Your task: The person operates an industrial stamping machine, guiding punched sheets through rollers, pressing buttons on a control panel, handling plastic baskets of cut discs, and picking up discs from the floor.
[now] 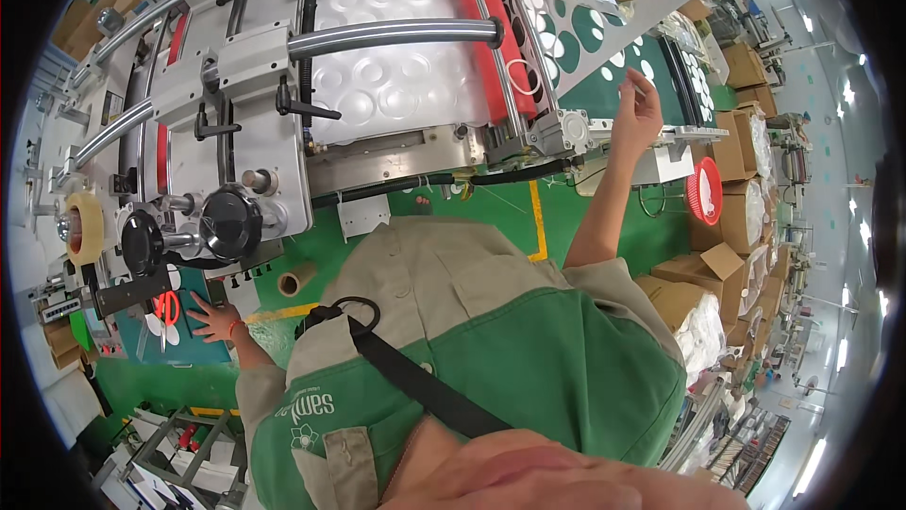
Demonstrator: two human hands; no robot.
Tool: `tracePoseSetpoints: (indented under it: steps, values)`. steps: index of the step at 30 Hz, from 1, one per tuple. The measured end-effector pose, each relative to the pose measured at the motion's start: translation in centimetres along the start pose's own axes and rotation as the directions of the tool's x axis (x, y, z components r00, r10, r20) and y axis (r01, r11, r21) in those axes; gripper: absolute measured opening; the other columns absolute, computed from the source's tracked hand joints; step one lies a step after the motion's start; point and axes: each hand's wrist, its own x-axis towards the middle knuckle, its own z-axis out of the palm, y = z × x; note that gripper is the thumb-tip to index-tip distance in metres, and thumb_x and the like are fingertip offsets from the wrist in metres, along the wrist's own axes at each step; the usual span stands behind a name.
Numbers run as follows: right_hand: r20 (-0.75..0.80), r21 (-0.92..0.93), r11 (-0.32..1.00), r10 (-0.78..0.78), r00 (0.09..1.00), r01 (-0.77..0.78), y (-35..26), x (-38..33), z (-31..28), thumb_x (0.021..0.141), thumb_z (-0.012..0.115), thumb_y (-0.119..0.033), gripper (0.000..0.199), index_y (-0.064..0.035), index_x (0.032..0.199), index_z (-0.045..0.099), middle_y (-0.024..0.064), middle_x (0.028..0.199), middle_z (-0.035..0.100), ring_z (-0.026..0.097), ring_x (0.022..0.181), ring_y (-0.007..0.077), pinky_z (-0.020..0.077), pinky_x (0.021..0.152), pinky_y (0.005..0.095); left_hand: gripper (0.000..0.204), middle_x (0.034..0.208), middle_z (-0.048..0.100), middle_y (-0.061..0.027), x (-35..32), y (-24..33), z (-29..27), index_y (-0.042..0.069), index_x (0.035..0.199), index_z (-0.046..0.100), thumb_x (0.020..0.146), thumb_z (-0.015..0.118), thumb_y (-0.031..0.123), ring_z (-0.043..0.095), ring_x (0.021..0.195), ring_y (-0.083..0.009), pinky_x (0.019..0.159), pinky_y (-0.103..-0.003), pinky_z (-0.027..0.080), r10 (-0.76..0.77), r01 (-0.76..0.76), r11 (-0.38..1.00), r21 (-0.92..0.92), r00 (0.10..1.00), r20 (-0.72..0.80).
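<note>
My left hand (215, 319) lies with its fingers spread on a teal surface (193, 348) at the lower left. Beside its fingertips are scissors with orange-red handles (167, 308) and some white pieces. My right hand (641, 116) is raised over the near edge of a green conveyor belt (661, 95) at the right, its fingers bent and apart. I see nothing held in it. White discs lie on the belt. Above the belt and just beyond this hand slants a white sheet with round cut-outs (618, 38).
A machine with steel rods (392, 36) and red rollers (479, 43) spans the front; white sheet with embossed circles (396, 85) lies in it. Black knobs (231, 221) and a tape roll (85, 227) are at left. A red basket (704, 191) and cardboard boxes (703, 269) stand right.
</note>
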Motion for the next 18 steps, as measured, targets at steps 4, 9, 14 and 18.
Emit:
tracePoseSetpoints:
  steps: [4,9,14,18]
  values:
    - [0.050,0.037,0.999,0.022,0.999,-0.024,0.1,0.0,0.5,0.080,0.056,-0.008,0.014,-0.0033,0.091,0.061,0.0030,0.087,0.060,0.053,0.069,0.0082,0.0423,0.065,0.0218,0.083,0.141,0.017,0.0017,-0.4,0.0,0.4,0.050,0.130,0.010,0.069,0.064,0.034,0.023,0.120,-0.0478,0.092,-0.060,0.024,-0.029,0.029,0.999,0.015,1.000,0.001]
    - [0.237,0.147,0.988,0.011,0.972,-0.047,2.4,1.7,1.5,0.078,0.056,-0.006,0.028,-0.0031,0.106,0.055,0.0043,0.092,0.058,0.054,0.080,0.0105,0.0435,0.070,0.0230,0.081,0.141,0.017,0.0012,-0.1,-0.6,1.8,0.050,0.130,0.009,0.069,0.062,0.038,0.023,0.120,-0.0484,0.091,-0.062,0.024,-0.014,0.014,1.000,0.028,1.000,0.009]
    - [0.533,0.331,0.944,-0.192,0.824,0.006,0.1,4.9,4.3,0.079,0.054,-0.002,0.050,-0.0033,0.125,0.036,0.0088,0.115,0.045,0.049,0.099,0.0137,0.0411,0.081,0.0259,0.079,0.142,0.016,0.0006,-0.2,-0.9,1.7,0.049,0.130,0.008,0.070,0.060,0.039,0.023,0.120,-0.0483,0.090,-0.062,0.025,-0.001,0.001,1.000,0.012,1.000,0.011]
    - [0.570,0.280,0.924,-0.379,0.729,0.262,-1.6,8.2,6.7,0.075,0.054,0.001,0.046,-0.0073,0.119,0.044,0.0063,0.106,0.049,0.052,0.085,0.0129,0.0433,0.071,0.0251,0.078,0.142,0.015,0.0003,0.0,-1.0,1.6,0.049,0.130,0.008,0.071,0.058,0.038,0.022,0.120,-0.0484,0.090,-0.062,0.024,0.002,-0.003,0.999,0.040,0.999,0.032]
